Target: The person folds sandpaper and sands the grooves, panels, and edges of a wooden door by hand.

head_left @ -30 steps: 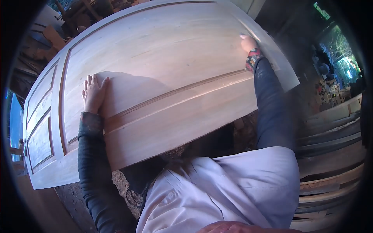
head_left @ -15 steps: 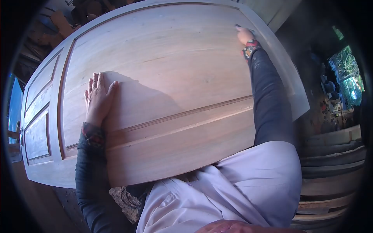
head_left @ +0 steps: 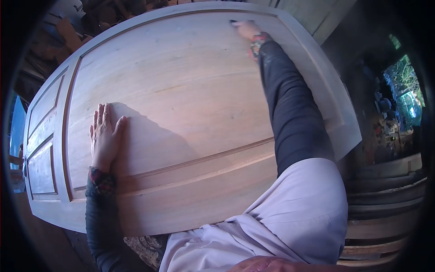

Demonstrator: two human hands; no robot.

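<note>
A large panelled wooden door [head_left: 190, 90] lies flat before me, its bare wood pale. My left hand [head_left: 105, 139] rests palm down on the big panel near its left side, fingers stretched out and holding nothing. At the far right of the same panel, my right hand [head_left: 247, 30] presses on the wood with its arm outstretched. Its fingers are closed over a small dark piece of what looks like sandpaper [head_left: 234, 22], mostly hidden under the hand and blurred by motion.
Raised moulding [head_left: 199, 160] borders the big panel, and smaller panels [head_left: 41, 171] sit at the door's left end. Stacked boards [head_left: 385, 213] stand at the right. Wood pieces [head_left: 68, 31] crowd the background at upper left. My apron [head_left: 290, 204] is close to the door's near edge.
My right hand has swept left along the far part of the panel with the dark piece. The left hand stays flat on the door, appearing lower as the view shifts slightly.
</note>
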